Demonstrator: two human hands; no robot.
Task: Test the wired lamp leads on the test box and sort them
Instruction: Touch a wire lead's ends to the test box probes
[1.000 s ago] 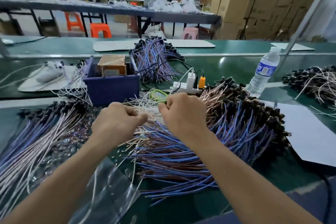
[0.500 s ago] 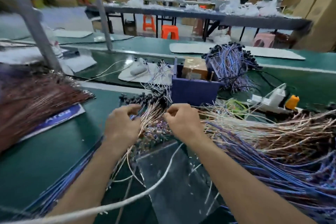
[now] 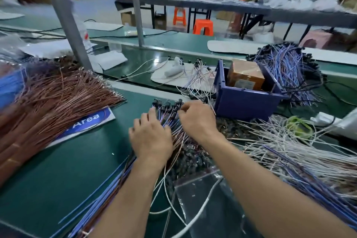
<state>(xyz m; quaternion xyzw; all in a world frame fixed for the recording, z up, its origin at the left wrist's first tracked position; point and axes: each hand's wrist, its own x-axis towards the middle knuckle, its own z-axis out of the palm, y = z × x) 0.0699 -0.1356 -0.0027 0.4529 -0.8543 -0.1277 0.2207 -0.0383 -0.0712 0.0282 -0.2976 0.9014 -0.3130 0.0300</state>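
The left hand (image 3: pixel 150 137) is lying flat with straight fingers on a fan of thin blue and brown lamp leads (image 3: pixel 174 133) tipped with black sockets, while the right hand (image 3: pixel 197 120) is curling its fingers around a few of those leads just beside it, all on the smooth green bench (image 3: pixel 58 170). Behind the hands a blue plastic bin (image 3: pixel 245 102) is holding a brown cardboard box (image 3: pixel 245 77); a sheaf of coppery wires (image 3: pixel 58 98) is spreading at the left over a blue-and-white sign (image 3: pixel 87 121), and pale tangled wires (image 3: pixel 280 152) and a clear bag (image 3: pixel 202 199) are crowding the right.
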